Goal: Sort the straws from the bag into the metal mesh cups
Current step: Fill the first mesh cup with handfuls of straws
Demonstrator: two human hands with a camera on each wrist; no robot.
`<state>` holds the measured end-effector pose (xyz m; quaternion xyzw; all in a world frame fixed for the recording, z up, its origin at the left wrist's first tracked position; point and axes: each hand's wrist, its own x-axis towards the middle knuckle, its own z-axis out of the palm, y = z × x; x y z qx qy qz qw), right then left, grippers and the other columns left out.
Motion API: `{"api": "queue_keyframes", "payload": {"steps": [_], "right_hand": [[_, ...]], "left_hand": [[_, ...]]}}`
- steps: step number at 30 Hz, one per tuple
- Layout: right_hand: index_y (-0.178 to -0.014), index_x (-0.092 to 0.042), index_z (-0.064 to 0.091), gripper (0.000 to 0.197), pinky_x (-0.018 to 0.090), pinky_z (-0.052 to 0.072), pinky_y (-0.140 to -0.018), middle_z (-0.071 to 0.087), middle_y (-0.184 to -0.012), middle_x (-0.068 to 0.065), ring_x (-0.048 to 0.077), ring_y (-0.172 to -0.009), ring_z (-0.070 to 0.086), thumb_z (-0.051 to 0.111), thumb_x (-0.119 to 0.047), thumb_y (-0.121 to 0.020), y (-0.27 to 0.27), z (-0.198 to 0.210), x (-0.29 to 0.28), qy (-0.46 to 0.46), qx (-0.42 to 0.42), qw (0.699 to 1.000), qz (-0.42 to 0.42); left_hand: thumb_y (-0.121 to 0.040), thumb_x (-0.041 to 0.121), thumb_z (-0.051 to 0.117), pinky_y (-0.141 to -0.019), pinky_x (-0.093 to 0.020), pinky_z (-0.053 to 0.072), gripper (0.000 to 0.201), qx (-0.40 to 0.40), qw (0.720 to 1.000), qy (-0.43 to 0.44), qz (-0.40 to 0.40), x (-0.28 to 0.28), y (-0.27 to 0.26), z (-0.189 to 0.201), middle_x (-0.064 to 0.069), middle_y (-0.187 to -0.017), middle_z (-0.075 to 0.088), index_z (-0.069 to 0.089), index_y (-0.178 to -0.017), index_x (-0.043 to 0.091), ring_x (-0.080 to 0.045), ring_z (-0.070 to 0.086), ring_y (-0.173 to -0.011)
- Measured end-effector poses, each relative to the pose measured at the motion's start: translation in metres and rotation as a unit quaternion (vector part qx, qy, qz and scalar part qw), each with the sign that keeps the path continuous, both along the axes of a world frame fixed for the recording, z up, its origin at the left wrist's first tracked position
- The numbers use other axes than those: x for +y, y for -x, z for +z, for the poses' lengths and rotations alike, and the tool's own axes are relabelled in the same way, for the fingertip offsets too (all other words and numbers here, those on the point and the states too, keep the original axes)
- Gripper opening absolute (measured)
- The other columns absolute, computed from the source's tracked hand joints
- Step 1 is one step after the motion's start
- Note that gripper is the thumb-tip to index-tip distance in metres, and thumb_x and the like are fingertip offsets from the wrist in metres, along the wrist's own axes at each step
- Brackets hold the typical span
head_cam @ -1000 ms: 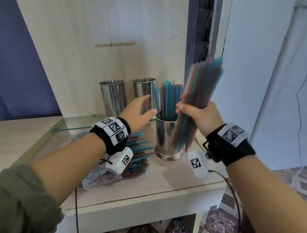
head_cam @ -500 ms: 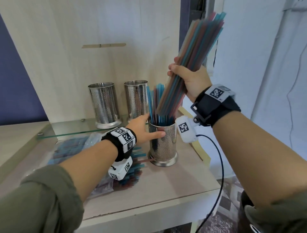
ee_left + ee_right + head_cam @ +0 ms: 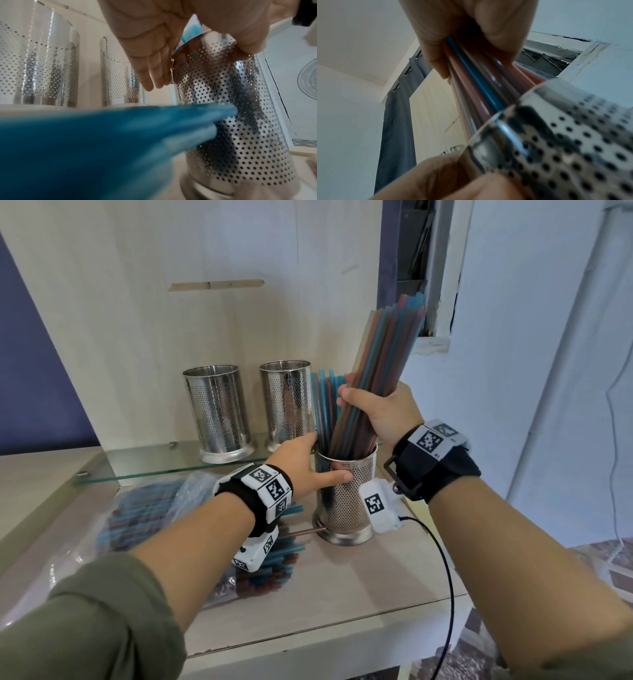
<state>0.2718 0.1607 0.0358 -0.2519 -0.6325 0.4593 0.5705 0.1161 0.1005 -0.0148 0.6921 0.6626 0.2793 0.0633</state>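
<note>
My right hand [image 3: 376,416] grips a thick bundle of blue and red straws [image 3: 387,347], tilted to the right. Its lower ends stand inside the near metal mesh cup [image 3: 346,501], beside blue straws [image 3: 323,405] that stand there. My left hand [image 3: 308,463] holds this cup at the rim, thumb on the front, fingers round the far side. In the left wrist view the left hand [image 3: 154,54] lies against the cup [image 3: 231,108]. The right wrist view shows my right hand [image 3: 471,33] round the straws [image 3: 471,81] above the cup's rim [image 3: 573,135]. The plastic bag of straws [image 3: 154,515] lies at the left.
Two empty mesh cups [image 3: 219,412] [image 3: 287,402] stand on a glass shelf [image 3: 171,467] against a wooden back panel [image 3: 171,302]. A loose red straw [image 3: 305,531] lies by the near cup's base. A black cable [image 3: 448,577] hangs over the table's front edge.
My right hand has come down with the bundle, so its lower ends went from above the near cup into it. My left hand has closed round the cup's rim.
</note>
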Motion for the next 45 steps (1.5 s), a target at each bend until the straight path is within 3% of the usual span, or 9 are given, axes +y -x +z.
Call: {"api": "queue_keyframes", "payload": {"steps": [6, 18, 22, 26, 30, 36, 40, 43, 45], "right_hand": [[-0.072, -0.02, 0.075, 0.004, 0.048, 0.056, -0.09, 0.076, -0.08, 0.007, 0.024, -0.083, 0.073, 0.076, -0.024, -0.075, 0.01, -0.005, 0.003, -0.007, -0.027, 0.998, -0.049], [-0.102, -0.014, 0.065, 0.029, 0.021, 0.054, -0.065, 0.068, -0.084, -0.001, 0.011, -0.075, 0.065, 0.076, -0.025, -0.078, 0.025, -0.027, 0.001, -0.05, -0.21, 0.971, -0.099], [-0.116, -0.015, 0.06, 0.045, 0.013, 0.051, -0.066, 0.067, -0.093, -0.005, 0.004, -0.081, 0.063, 0.079, -0.026, -0.077, 0.024, -0.027, 0.002, -0.053, -0.171, 0.979, -0.099], [-0.128, -0.016, 0.049, 0.063, 0.025, 0.055, -0.084, 0.063, -0.109, -0.004, 0.012, -0.098, 0.063, 0.082, -0.028, -0.075, 0.025, -0.033, -0.004, -0.114, -0.135, 0.976, -0.128], [-0.142, -0.021, 0.032, 0.083, 0.009, 0.042, -0.09, 0.05, -0.132, -0.004, 0.009, -0.113, 0.055, 0.083, -0.022, -0.075, 0.023, -0.028, -0.011, -0.151, -0.112, 0.971, -0.147], [-0.148, -0.015, 0.027, 0.092, 0.029, 0.035, -0.112, 0.04, -0.146, 0.006, 0.015, -0.133, 0.04, 0.082, -0.019, -0.075, 0.02, -0.014, -0.012, -0.257, -0.123, 0.944, -0.167], [-0.148, -0.015, 0.025, 0.107, 0.044, 0.025, -0.115, 0.029, -0.152, 0.017, 0.031, -0.138, 0.03, 0.078, -0.055, -0.065, 0.015, -0.022, 0.003, -0.331, -0.202, 0.87, -0.305], [-0.152, -0.023, 0.005, 0.134, 0.047, 0.025, -0.118, 0.022, -0.157, 0.01, 0.025, -0.144, 0.027, 0.077, -0.073, -0.051, 0.016, -0.029, 0.018, -0.193, -0.181, 0.935, -0.235], [-0.148, -0.036, 0.002, 0.137, 0.046, 0.038, -0.112, 0.036, -0.151, 0.003, 0.019, -0.135, 0.043, 0.08, -0.077, -0.043, 0.019, -0.035, 0.035, -0.05, -0.172, 0.974, -0.14]], "left_hand": [[-0.062, 0.07, 0.071, -0.093, -0.036, 0.05, 0.085, 0.002, 1.0, -0.001, 0.007, 0.0, -0.001, -0.001, 0.004, -0.119, 0.063, 0.05, -0.128, 0.021, -0.014, 0.059, -0.108], [-0.064, 0.067, 0.072, -0.09, -0.034, 0.049, 0.084, 0.019, 1.0, -0.011, 0.011, 0.002, 0.0, -0.002, 0.0, -0.118, 0.063, 0.049, -0.129, 0.017, -0.018, 0.06, -0.106], [-0.064, 0.069, 0.07, -0.089, -0.036, 0.05, 0.088, 0.024, 1.0, -0.008, 0.014, 0.003, 0.001, -0.003, -0.001, -0.119, 0.063, 0.047, -0.131, 0.017, -0.019, 0.06, -0.106], [-0.066, 0.071, 0.068, -0.094, -0.036, 0.049, 0.097, 0.037, 0.999, -0.004, 0.013, 0.003, 0.002, -0.005, -0.001, -0.127, 0.061, 0.038, -0.14, 0.016, -0.019, 0.059, -0.112], [-0.065, 0.075, 0.064, -0.086, -0.039, 0.052, 0.095, 0.064, 0.997, 0.006, 0.037, 0.001, 0.0, -0.004, -0.002, -0.119, 0.064, 0.039, -0.137, 0.017, -0.021, 0.062, -0.103], [-0.068, 0.071, 0.066, -0.084, -0.035, 0.051, 0.09, 0.063, 0.997, 0.01, 0.036, -0.004, -0.004, 0.0, -0.004, -0.117, 0.064, 0.04, -0.135, 0.017, -0.022, 0.062, -0.103], [-0.071, 0.069, 0.065, -0.081, -0.03, 0.048, 0.091, 0.072, 0.997, 0.011, 0.037, -0.004, -0.005, 0.0, -0.005, -0.117, 0.064, 0.036, -0.139, 0.015, -0.023, 0.061, -0.103], [-0.071, 0.07, 0.064, -0.082, -0.032, 0.048, 0.091, 0.07, 0.997, 0.015, 0.037, -0.004, -0.004, -0.001, -0.005, -0.118, 0.063, 0.036, -0.138, 0.016, -0.024, 0.061, -0.104], [-0.069, 0.073, 0.063, -0.083, -0.033, 0.05, 0.089, 0.062, 0.997, 0.019, 0.038, -0.003, -0.004, -0.002, -0.004, -0.118, 0.063, 0.039, -0.134, 0.017, -0.023, 0.061, -0.103]]}}
